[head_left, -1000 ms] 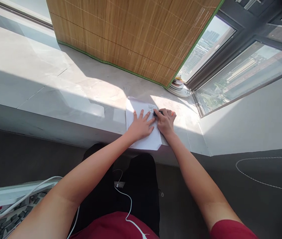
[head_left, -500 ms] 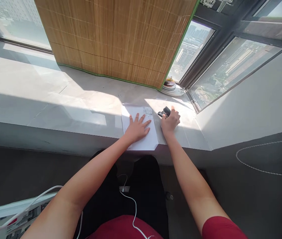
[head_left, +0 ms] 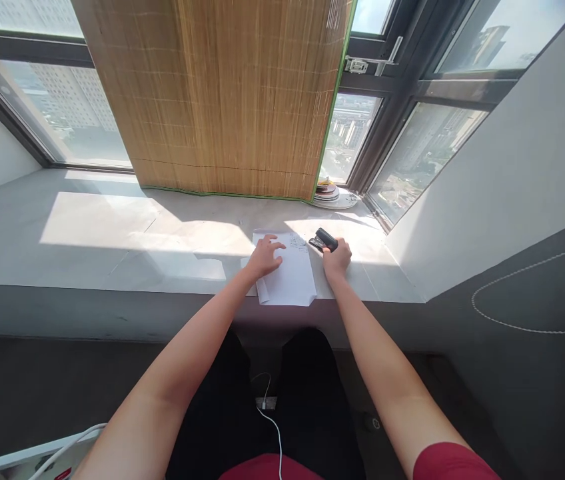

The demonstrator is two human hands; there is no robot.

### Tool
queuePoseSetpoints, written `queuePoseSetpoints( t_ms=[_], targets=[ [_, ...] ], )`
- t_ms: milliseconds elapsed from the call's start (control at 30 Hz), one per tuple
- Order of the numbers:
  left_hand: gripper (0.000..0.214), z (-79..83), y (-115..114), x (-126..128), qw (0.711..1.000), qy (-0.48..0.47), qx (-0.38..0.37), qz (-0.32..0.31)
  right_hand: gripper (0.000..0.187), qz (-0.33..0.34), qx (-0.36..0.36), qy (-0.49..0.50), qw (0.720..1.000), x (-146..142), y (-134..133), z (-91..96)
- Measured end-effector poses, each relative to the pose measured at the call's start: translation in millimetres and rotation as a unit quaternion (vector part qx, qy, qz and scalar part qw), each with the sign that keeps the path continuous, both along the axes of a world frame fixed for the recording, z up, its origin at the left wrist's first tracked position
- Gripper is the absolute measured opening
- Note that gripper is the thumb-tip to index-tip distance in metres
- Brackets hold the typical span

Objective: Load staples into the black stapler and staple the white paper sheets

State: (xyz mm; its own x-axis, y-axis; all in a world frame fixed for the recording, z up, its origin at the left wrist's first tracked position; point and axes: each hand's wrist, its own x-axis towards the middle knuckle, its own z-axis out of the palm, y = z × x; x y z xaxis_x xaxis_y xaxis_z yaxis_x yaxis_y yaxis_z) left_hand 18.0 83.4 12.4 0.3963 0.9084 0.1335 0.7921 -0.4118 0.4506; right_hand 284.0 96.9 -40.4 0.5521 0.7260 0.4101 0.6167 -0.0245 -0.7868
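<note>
White paper sheets [head_left: 290, 280] with dark writing near the top right lie on the window sill, their lower edge reaching the sill's front edge. At the paper's left side is my left hand [head_left: 265, 258], fingers apart and slightly bent, with nothing held in it. To the right of the paper, my right hand [head_left: 337, 260] is wrapped round the back end of a black stapler [head_left: 325, 238]. The stapler points left, toward the paper, and its jaws look parted. My right palm hides its rear.
The pale window sill [head_left: 137, 267] runs left to right. A bamboo blind [head_left: 227, 100] hangs down behind it. Stacked plates [head_left: 327, 195] stand in the back right corner by the window. A white cable [head_left: 275, 427] runs over my lap.
My left hand has gone from lying flat on the paper to bent fingers at its left side. My right hand has closed round the stapler, which shows more clearly. The view has tilted up.
</note>
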Motion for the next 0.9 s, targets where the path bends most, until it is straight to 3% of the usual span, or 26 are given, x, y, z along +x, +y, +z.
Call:
queuePoseSetpoints(
  t_ms=[67,200,300,433,533,733,900],
  targets=[
    [0.033,-1.8,-7,-24,0.999,0.026,0.024,0.005,0.022,0.010,0.002,-0.002,1.000,1,-1,2.4],
    [0.036,-11.9,-23,-58,0.999,0.042,0.029,-0.005,0.026,0.056,0.043,-0.011,0.997,-4,-3,12.1],
    [0.039,-16.8,-28,-62,0.997,0.060,0.047,-0.026,0.032,0.147,0.062,-0.022,0.987,-21,-12,20.7],
    [0.040,-15.8,-27,-58,0.998,0.048,0.042,-0.009,0.033,0.296,0.007,-0.025,0.955,-56,-31,26.5],
    [0.041,-14.2,-25,-61,0.999,0.016,0.029,0.023,0.031,0.343,-0.004,-0.043,0.938,-74,-42,26.5],
    [0.043,-14.5,-24,-65,1.000,-0.017,0.015,0.016,0.039,0.362,-0.022,-0.006,0.932,-68,-43,22.5],
    [0.039,-13.5,-19,-65,0.992,-0.112,-0.037,0.035,0.042,0.262,-0.091,0.039,0.960,-55,-35,16.3]
  ],
)
